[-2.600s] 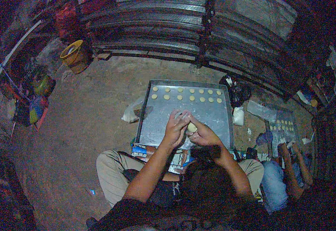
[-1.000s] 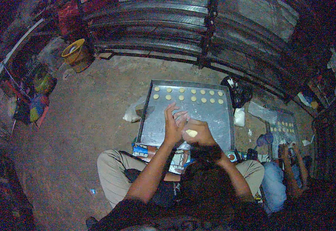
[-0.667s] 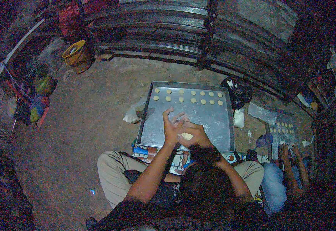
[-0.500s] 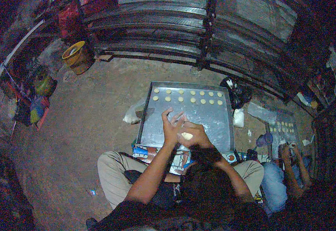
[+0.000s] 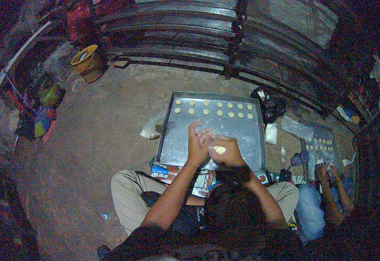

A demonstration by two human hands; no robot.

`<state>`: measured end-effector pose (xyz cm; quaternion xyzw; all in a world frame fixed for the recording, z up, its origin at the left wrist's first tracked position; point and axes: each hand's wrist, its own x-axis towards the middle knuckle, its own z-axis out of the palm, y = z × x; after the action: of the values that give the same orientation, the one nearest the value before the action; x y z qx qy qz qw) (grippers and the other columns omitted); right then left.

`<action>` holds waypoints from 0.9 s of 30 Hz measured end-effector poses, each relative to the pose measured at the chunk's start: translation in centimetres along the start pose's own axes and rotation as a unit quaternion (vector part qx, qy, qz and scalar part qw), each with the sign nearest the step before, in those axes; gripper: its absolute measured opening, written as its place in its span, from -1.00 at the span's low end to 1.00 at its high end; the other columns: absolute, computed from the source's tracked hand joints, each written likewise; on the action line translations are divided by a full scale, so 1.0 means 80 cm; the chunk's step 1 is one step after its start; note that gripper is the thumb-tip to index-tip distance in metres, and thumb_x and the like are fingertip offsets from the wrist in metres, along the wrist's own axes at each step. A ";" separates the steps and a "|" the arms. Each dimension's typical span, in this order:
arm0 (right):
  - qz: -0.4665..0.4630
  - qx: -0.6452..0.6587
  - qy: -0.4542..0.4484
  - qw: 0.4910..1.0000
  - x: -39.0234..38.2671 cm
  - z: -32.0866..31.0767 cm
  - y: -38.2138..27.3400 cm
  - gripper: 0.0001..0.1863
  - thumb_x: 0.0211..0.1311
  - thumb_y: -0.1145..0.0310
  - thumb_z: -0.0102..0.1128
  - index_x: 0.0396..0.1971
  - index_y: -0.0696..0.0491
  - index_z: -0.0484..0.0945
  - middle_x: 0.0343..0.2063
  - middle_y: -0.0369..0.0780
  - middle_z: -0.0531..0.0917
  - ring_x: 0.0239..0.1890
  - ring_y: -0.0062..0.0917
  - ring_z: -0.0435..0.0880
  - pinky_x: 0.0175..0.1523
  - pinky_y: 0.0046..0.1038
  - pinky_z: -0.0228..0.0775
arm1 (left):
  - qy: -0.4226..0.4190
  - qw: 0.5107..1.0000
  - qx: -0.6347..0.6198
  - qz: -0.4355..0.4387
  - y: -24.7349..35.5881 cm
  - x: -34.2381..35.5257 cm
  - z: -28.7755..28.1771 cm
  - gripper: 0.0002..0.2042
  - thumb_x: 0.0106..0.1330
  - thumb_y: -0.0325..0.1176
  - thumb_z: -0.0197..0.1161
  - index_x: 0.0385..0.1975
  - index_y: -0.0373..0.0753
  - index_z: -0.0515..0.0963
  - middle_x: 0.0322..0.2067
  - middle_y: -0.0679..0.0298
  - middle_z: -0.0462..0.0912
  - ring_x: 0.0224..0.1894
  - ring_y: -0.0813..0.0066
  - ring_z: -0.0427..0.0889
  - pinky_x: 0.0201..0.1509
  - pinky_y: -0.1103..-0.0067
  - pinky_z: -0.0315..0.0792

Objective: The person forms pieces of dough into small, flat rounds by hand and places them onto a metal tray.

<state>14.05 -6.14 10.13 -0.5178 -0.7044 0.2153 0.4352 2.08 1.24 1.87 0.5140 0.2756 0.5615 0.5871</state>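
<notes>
My left hand (image 5: 197, 145) and my right hand (image 5: 225, 151) meet above the near half of a grey metal baking tray (image 5: 242, 139) on the dirt floor. A small pale lump of dough (image 5: 219, 149) sits in my right hand, with my left fingers raised and touching it. Two rows of several small round dough pieces (image 5: 211, 108) lie along the tray's far edge. My knees in beige trousers (image 5: 131, 195) flank the tray's near edge.
Another person (image 5: 325, 195) sits at my right with a second tray of dough pieces (image 5: 320, 145). A yellow bucket (image 5: 87, 61) stands at the far left. Metal racks (image 5: 225, 39) line the back. A white bag (image 5: 151, 128) and a black bag (image 5: 270, 104) flank my tray.
My hands stay over the tray, working the dough lump. The left fingers have lifted and spread, and the lump has shifted into my right hand.
</notes>
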 end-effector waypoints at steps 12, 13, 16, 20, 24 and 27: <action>-0.142 -0.023 0.058 0.988 -0.001 0.033 0.031 -0.83 0.00 0.38 0.36 -0.37 0.09 0.67 -0.41 -0.17 0.68 -0.37 -0.32 0.69 -0.20 -0.41 0.54 | 0.028 0.990 -0.103 -0.096 0.012 -0.006 -0.003 -0.50 0.31 -0.61 0.19 0.22 -0.25 0.21 0.03 0.16 0.51 0.07 0.28 0.55 0.09 0.45 0.53; -0.034 0.101 0.086 0.991 -0.003 0.034 0.034 -0.84 0.05 0.35 0.31 -0.41 0.11 0.64 -0.45 -0.18 0.65 -0.44 -0.34 0.64 -0.14 -0.39 0.54 | 0.026 0.991 -0.091 -0.098 -0.002 -0.004 -0.008 -0.56 0.34 -0.57 0.17 0.19 -0.27 0.26 0.03 0.15 0.52 0.07 0.31 0.55 0.08 0.46 0.52; 0.185 0.438 0.164 0.864 -0.006 0.030 0.056 -0.79 0.18 0.28 0.18 -0.49 0.13 0.56 -0.54 -0.21 0.57 -0.53 -0.42 0.55 -0.03 -0.31 0.55 | -0.020 0.983 -0.069 -0.172 -0.002 0.001 -0.010 -0.71 0.44 -0.38 0.12 0.09 -0.33 0.47 -0.02 0.17 0.59 -0.02 0.43 0.60 0.03 0.51 0.52; 0.236 0.643 0.217 0.695 0.008 0.012 0.073 -0.74 0.26 0.26 0.05 -0.55 0.11 0.41 -0.63 -0.24 0.43 -0.60 -0.48 0.40 0.27 -0.05 0.34 | -0.091 0.977 0.006 -0.195 -0.004 0.003 -0.016 -0.74 0.43 -0.35 0.18 0.00 -0.36 0.57 -0.17 0.20 0.69 -0.16 0.47 0.67 -0.06 0.55 0.57; 0.212 0.699 0.138 0.668 -0.006 0.003 0.108 -0.78 0.27 0.22 0.09 -0.44 0.06 0.47 -0.55 -0.24 0.51 -0.48 -0.45 0.51 0.15 -0.02 0.46 | -0.048 0.982 -0.009 -0.185 -0.004 0.000 -0.006 -0.76 0.38 -0.36 0.24 -0.07 -0.36 0.61 -0.24 0.21 0.71 -0.25 0.50 0.69 -0.20 0.58 0.60; 0.218 0.689 0.098 0.685 -0.007 0.009 0.120 -0.80 0.27 0.19 0.13 -0.38 0.03 0.48 -0.52 -0.26 0.53 -0.41 -0.46 0.56 0.15 0.07 0.44 | -0.044 0.983 -0.011 -0.179 -0.023 0.005 -0.021 -0.82 0.33 -0.41 0.28 -0.16 -0.36 0.64 -0.27 0.17 0.72 -0.24 0.48 0.70 -0.20 0.56 0.61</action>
<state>18.74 -2.94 2.29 -0.2293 -0.1784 0.6763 0.6769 1.31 2.40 -0.27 0.4738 0.3313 0.4271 0.6952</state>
